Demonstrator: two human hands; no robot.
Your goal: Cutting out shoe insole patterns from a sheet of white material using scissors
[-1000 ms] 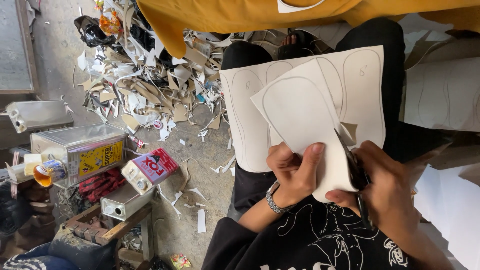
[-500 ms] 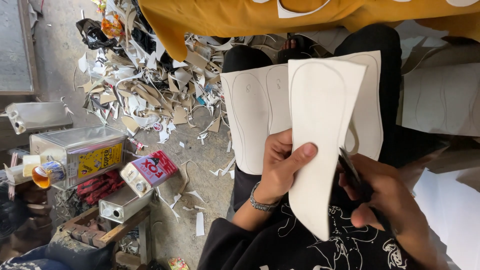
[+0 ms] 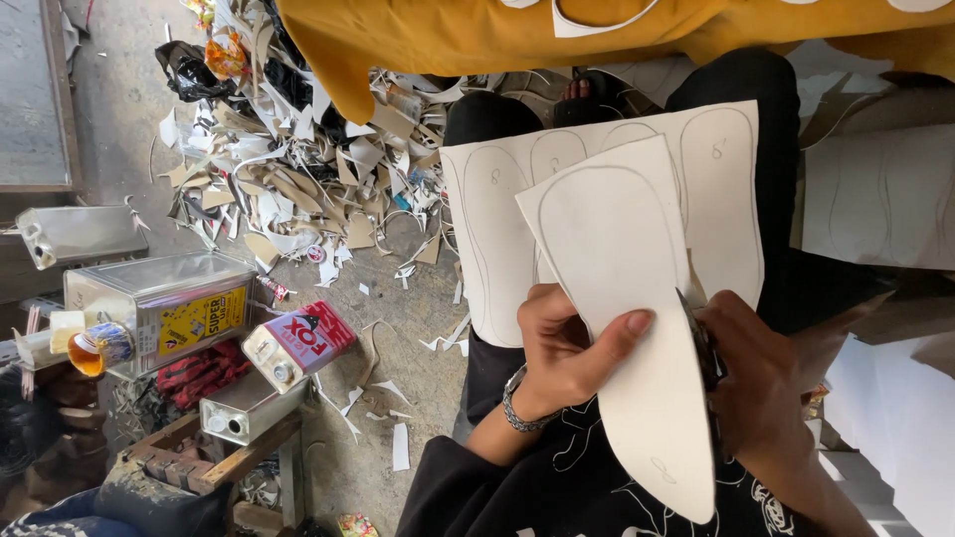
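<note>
White sole cutout (image 3: 637,328) (pencil-outlined), left hand (image 3: 562,353) gripping.

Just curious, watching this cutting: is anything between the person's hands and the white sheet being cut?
Nothing visible is. The left hand grips the white sheet directly, thumb on top. The right hand holds scissors at the sheet's edge.

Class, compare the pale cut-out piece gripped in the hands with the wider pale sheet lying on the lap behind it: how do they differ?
The cut-out piece is trimmed to one sole-like outline; the wider sheet has several drawn outlines, uncut. The cut-out piece is pinched by the left hand, with the right hand at its edge; the sheet rests on the lap. Both are pale, pencil-marked.
</note>
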